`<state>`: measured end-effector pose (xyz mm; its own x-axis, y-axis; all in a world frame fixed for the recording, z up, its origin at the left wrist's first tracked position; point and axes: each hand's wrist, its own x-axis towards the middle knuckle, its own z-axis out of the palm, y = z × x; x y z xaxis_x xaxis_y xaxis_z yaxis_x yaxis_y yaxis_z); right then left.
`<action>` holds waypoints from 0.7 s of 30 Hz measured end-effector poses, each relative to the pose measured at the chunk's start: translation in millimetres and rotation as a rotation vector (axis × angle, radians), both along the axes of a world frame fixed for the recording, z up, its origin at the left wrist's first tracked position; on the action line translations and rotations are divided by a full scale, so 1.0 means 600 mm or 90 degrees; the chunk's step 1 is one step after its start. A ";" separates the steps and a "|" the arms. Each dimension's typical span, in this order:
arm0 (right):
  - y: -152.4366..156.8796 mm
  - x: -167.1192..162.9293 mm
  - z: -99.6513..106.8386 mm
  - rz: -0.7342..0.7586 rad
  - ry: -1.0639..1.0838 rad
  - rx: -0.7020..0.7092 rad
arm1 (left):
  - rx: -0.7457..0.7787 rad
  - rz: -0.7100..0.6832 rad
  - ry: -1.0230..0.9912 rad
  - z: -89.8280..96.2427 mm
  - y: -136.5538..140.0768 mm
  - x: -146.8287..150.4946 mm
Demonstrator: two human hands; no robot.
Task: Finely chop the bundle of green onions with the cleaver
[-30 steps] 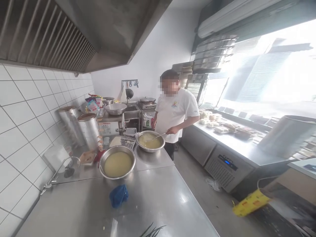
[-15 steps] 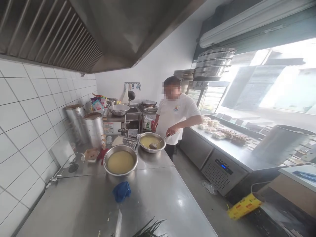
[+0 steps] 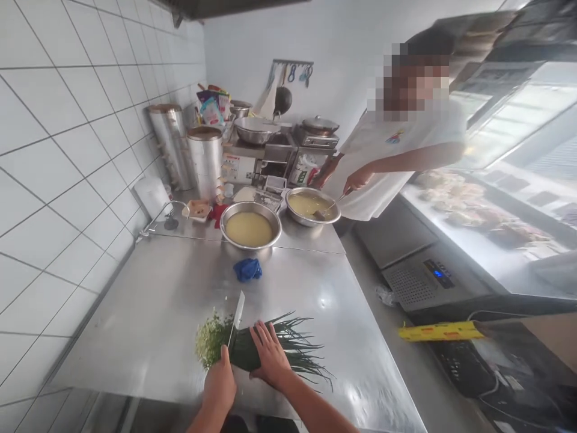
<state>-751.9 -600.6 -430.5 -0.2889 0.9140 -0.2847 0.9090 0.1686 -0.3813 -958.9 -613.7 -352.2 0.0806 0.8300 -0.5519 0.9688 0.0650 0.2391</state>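
Observation:
My left hand [image 3: 219,380] is closed around the handle of a kitchen knife [image 3: 238,310], its pale blade pointing away from me. The blade stands at the left part of a bunch of long green chives or scallions [image 3: 300,346] lying on the steel table. Beside it, to the left, is a pile of light green cut pieces [image 3: 211,338]. My right hand [image 3: 269,355] rests palm down on the bunch, fingers spread, just right of the knife. A crumpled blue cloth [image 3: 247,270] lies beyond the blade.
Two steel bowls of yellowish liquid, a nearer one [image 3: 249,227] and a farther one [image 3: 311,206], stand at the table's far end. A co-worker's hand [image 3: 359,178] holds a ladle in the farther bowl. Tall metal cylinders [image 3: 205,162] stand by the tiled wall.
The view has tilted down and turned, bringing both my hands and the whole bunch into sight. The co-worker still has the ladle in the bowl.

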 end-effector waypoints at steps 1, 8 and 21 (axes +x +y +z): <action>0.008 0.003 -0.001 0.018 0.013 -0.002 | -0.002 0.005 -0.004 -0.009 -0.002 -0.004; 0.032 0.021 -0.013 0.087 0.025 0.071 | 0.014 0.068 -0.004 -0.015 -0.008 0.009; 0.004 0.017 -0.054 0.037 0.001 0.162 | -0.019 0.133 0.007 -0.024 -0.012 0.013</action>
